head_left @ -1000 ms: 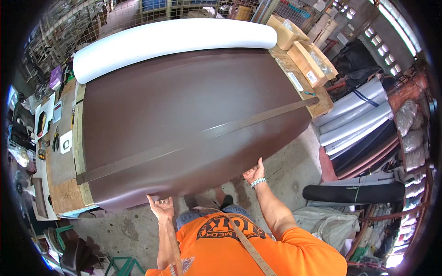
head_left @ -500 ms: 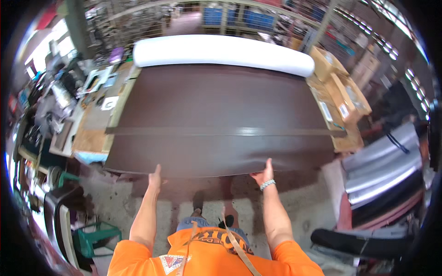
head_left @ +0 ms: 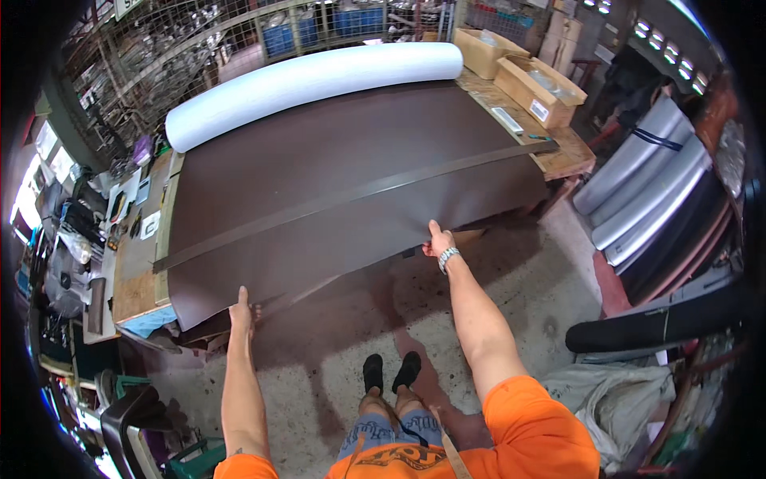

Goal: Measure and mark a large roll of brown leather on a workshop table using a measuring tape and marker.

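A large dark brown sheet (head_left: 319, 168) covers the worktable, its loose front edge lifted. My left hand (head_left: 243, 310) grips that edge at the lower left, thumb uppermost. My right hand (head_left: 439, 242), wearing a bracelet or watch, pinches the same edge farther right, thumb on top and fingers partly hidden beneath. A long, flat dark bar (head_left: 359, 192) lies across the sheet from side to side. A thick white roll (head_left: 311, 84) rests along the far edge.
Cardboard boxes (head_left: 531, 100) stand on the table's right end; tools and papers (head_left: 148, 223) lie at the left end. Silver and dark rolls (head_left: 646, 199) lean at the right, above a black roll (head_left: 630, 331). A green stool (head_left: 195, 455) is at lower left, wire shelving (head_left: 207, 56) behind.
The sheet's front edge, in both hands, has shifted and hangs less far toward my body, with my arms reaching farther forward. The camera view has also swung around between frames.
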Available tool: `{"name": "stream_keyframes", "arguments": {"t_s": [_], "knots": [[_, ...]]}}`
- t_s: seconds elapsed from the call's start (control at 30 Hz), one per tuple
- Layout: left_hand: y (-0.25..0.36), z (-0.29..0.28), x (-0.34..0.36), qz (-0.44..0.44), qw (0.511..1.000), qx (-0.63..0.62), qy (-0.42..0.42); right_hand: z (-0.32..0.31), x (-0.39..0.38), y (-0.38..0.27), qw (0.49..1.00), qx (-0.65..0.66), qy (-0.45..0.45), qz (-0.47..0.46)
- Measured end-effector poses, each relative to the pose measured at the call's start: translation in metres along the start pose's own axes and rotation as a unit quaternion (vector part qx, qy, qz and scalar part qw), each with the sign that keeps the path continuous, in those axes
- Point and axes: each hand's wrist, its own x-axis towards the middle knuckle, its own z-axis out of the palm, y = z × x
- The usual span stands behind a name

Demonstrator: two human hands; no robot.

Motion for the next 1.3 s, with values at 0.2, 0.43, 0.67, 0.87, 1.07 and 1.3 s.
{"name": "stream_keyframes", "arguments": {"t_s": [0.2, 0.43, 0.67, 0.87, 1.07, 1.3], "knots": [[-0.013, -0.01, 0.001, 0.083, 0.996, -0.028, -0.029, 0.006, -0.03, -0.013, 0.994, -0.072, 0.039, -0.07], [-0.012, -0.029, -0.018, 0.129, 0.99, -0.029, -0.051, 0.003, -0.06, -0.003, 0.992, -0.073, 0.033, -0.099], [-0.058, -0.061, -0.041, 0.115, 0.992, 0.048, 0.015, -0.026, -0.109, 0.029, 0.993, -0.073, 0.023, -0.092], [-0.087, -0.08, -0.081, 0.117, 0.992, 0.053, -0.002, -0.065, -0.148, 0.04, 0.987, -0.095, 0.024, -0.128], [-0.099, -0.082, -0.14, 0.126, 0.991, 0.027, 0.017, -0.091, -0.18, 0.04, 0.991, -0.101, 0.04, -0.078], [-0.08, -0.081, -0.161, 0.165, 0.983, 0.074, 0.04, -0.094, -0.185, 0.023, 0.991, -0.105, 0.012, -0.087]]}}
